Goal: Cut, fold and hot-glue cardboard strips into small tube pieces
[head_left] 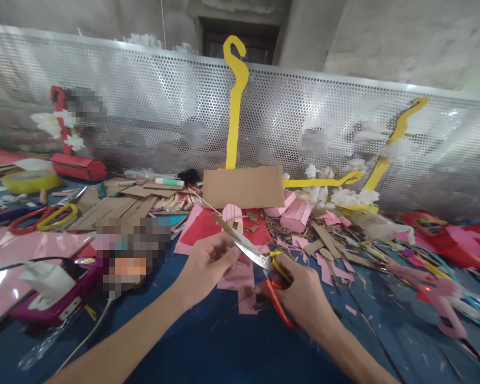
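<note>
My right hand point(302, 290) is closed around the handles of a pair of scissors point(254, 253), one loop red and the other yellow. The blades point up and to the left, close to my left fingertips. Thumb and fingers of my left hand point(208, 269) pinch a narrow brown cardboard strip point(223, 222) lying along the blades. How far the strip runs under my fingers is hidden. Beneath both hands lie red paper point(200, 226) and pink paper pieces point(236, 274). Just beyond stands a plain cardboard panel point(243, 188) with a tall yellow hook point(234, 128) rising behind it.
To the right are a pink glue gun point(444, 298), paper scraps point(328, 266) and yellow hooks with white tufts point(398, 128). At left, a purple power strip point(56, 298), another pair of scissors point(58, 216) and yellow tape point(30, 181) lie on the blue table point(176, 346). A perforated metal panel point(152, 106) stands behind.
</note>
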A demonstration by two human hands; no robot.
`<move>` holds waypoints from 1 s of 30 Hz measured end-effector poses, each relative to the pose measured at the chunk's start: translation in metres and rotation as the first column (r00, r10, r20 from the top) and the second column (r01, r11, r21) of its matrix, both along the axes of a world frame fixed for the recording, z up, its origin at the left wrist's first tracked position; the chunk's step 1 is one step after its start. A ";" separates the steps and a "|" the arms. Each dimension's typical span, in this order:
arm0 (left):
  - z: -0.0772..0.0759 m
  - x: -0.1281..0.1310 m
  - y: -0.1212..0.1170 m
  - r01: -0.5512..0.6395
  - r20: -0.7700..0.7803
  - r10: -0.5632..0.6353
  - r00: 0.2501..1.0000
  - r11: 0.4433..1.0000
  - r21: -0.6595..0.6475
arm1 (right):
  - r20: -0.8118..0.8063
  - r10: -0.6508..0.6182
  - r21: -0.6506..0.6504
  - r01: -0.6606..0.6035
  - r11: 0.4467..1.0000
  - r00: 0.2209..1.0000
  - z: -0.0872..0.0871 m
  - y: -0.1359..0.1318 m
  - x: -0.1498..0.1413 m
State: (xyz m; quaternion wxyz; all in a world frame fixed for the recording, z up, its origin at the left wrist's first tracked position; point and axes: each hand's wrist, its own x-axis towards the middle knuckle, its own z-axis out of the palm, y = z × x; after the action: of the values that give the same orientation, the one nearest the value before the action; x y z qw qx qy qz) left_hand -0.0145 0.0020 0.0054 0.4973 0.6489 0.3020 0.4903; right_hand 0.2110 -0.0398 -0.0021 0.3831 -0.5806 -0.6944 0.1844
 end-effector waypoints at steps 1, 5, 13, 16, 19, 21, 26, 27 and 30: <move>0.001 0.001 -0.001 -0.006 0.000 0.006 1.000 1.000 -0.006 | 0.007 -0.003 0.005 0.003 1.000 1.000 0.000 0.001 0.000; 0.005 0.002 -0.002 -0.033 0.061 0.034 0.998 0.999 -0.023 | 0.024 -0.014 0.020 0.013 1.000 1.000 0.001 0.003 0.001; 0.001 0.000 0.002 -0.008 0.131 0.009 0.991 1.000 -0.014 | -0.007 -0.003 -0.028 0.003 1.000 1.000 0.001 0.000 -0.001; 0.001 0.000 0.002 -0.004 0.139 0.007 0.990 1.000 -0.021 | 0.042 -0.024 0.006 0.024 1.000 0.999 0.001 0.001 -0.002; 0.003 0.001 0.000 -0.007 0.113 0.009 0.994 1.000 -0.022 | 0.149 -0.033 0.121 0.014 0.993 0.988 0.001 0.001 0.000; 0.003 0.001 0.000 -0.009 0.085 0.011 0.996 1.000 -0.024 | 0.211 -0.019 0.172 -0.018 0.985 0.977 0.001 0.001 0.000; -0.004 0.002 0.002 0.014 0.020 -0.014 1.000 1.000 -0.023 | 0.240 0.004 0.164 -0.044 0.986 0.971 0.001 -0.001 0.000; -0.006 0.003 0.003 0.021 0.009 -0.021 1.000 1.000 -0.020 | 0.231 0.010 0.157 -0.048 0.986 0.973 0.001 -0.002 -0.001; -0.011 0.003 0.004 0.029 -0.008 -0.030 1.000 0.999 -0.026 | 0.207 0.030 0.130 -0.057 0.990 0.978 0.000 -0.002 -0.001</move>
State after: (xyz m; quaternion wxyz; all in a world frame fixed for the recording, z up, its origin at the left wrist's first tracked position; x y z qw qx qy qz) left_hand -0.0110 0.0062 -0.0058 0.5117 0.6488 0.3009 0.4762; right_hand 0.2103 -0.0416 -0.0025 0.3441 -0.5538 -0.7534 0.0848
